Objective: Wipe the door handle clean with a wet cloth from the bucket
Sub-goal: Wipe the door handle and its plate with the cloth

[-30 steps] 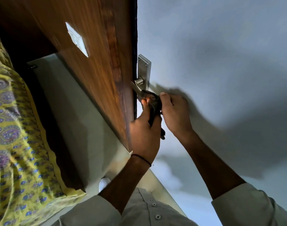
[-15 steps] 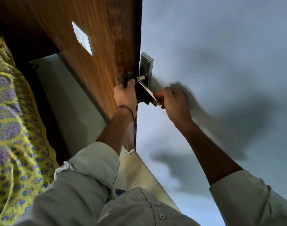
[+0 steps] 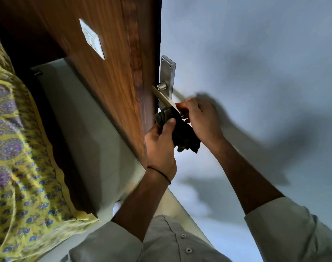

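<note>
Dark, crumpled cloth point(image 3: 177, 129) sits bunched on the near end of the silver handle point(image 3: 162, 96), at the door point(image 3: 112, 76) edge. Left hand point(image 3: 160, 148) clenches the cloth, thumb on top. Right hand point(image 3: 203, 120) curls around the handle's tip, touching the cloth.

Two bare hands: left hand point(image 3: 160, 146), right hand point(image 3: 203, 120). One dark crumpled cloth point(image 3: 180, 131). One silver metal lever door handle point(image 3: 162, 96) on one silver backplate point(image 3: 167, 72). One brown wooden door point(image 3: 112, 76). One white wall switch plate point(image 3: 92, 38). One thin black wrist thread point(image 3: 159, 173).
</note>
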A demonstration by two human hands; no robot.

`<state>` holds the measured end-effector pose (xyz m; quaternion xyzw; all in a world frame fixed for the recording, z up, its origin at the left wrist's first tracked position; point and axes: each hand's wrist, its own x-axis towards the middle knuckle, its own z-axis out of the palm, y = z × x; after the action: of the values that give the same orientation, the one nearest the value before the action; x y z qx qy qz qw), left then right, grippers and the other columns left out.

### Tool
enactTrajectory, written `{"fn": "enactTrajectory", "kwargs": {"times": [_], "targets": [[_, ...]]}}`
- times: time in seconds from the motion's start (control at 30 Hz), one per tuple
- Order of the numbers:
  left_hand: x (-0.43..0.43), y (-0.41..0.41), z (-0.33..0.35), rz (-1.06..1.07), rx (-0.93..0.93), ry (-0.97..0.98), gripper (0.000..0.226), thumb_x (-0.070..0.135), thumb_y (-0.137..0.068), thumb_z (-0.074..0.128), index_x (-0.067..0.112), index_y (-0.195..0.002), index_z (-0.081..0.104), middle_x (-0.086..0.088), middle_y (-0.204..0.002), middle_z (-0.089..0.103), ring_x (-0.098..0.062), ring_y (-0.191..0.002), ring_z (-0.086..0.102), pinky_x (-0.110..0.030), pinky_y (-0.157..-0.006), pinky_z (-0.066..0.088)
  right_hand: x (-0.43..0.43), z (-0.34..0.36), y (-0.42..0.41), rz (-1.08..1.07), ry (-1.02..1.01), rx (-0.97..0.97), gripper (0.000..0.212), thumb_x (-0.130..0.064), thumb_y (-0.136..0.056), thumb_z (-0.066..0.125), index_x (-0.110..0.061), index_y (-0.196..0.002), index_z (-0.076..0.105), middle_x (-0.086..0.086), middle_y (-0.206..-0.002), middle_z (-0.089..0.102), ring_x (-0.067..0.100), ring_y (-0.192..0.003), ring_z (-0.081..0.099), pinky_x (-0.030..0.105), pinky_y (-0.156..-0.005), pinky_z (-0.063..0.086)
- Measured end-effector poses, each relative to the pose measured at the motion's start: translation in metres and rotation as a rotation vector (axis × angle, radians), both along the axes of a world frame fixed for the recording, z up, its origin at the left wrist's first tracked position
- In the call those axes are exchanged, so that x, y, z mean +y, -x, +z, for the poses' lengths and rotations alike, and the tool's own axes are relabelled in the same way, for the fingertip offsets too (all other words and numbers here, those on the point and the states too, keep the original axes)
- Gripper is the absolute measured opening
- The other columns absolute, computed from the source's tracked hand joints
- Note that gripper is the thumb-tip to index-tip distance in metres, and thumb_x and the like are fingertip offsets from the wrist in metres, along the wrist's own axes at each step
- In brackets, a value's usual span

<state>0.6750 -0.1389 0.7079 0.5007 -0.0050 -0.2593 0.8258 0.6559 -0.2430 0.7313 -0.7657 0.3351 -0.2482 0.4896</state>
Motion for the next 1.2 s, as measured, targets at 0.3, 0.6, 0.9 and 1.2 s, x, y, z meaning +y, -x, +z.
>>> {"fn": "enactTrajectory", "kwargs": {"times": [0.3, 0.6, 0.9, 1.2], "targets": [[-0.034, -0.075, 0.02, 0.24, -0.029, -0.186, 0.016, 0.015, -0.091, 0.063, 0.004, -0.102, 0.069, -0.008, -0.084, 0.07, -0.022, -0.075, 0.068, -0.037, -0.07, 0.06, -0.007, -0.01, 0.003, 0.076, 0.064, -0.038, 0.052, -0.032, -0.092, 0.034, -0.005, -0.099, 0.078, 0.014, -0.09, 0.077, 0.028, -0.085, 0.069, 0.048, -0.084, 0.055], [-0.028, -0.044, 0.02, 0.182, -0.55, -0.522, 0.011, 0.014, -0.096, 0.058, 0.007, -0.091, 0.064, 0.007, -0.06, 0.057, 0.0, -0.049, 0.059, -0.012, -0.047, 0.043, -0.005, -0.012, -0.006, 0.052, 0.128, -0.083, 0.052, -0.026, -0.089, 0.033, 0.015, -0.084, 0.065, 0.03, -0.079, 0.069, 0.04, -0.075, 0.064, 0.054, -0.074, 0.052], [-0.005, 0.013, -0.007, 0.006, -0.582, -0.331, 0.013, 0.011, -0.097, 0.055, 0.015, -0.096, 0.067, -0.004, -0.054, 0.065, -0.032, -0.052, 0.065, -0.047, -0.056, 0.056, 0.0, -0.006, -0.005, 0.001, 0.093, -0.081, 0.046, -0.023, -0.086, 0.037, 0.014, -0.073, 0.061, 0.029, -0.065, 0.062, 0.035, -0.062, 0.059, 0.048, -0.064, 0.053], [0.048, -0.003, -0.027, -0.263, -0.407, -0.129, 0.014, 0.011, -0.093, 0.059, 0.003, -0.102, 0.066, -0.013, -0.067, 0.054, -0.025, -0.054, 0.048, -0.039, -0.05, 0.042, 0.0, -0.004, -0.002, -0.012, -0.056, -0.075, 0.043, -0.024, -0.088, 0.041, -0.002, -0.091, 0.079, 0.008, -0.072, 0.071, 0.017, -0.071, 0.064, 0.043, -0.08, 0.057]]}}
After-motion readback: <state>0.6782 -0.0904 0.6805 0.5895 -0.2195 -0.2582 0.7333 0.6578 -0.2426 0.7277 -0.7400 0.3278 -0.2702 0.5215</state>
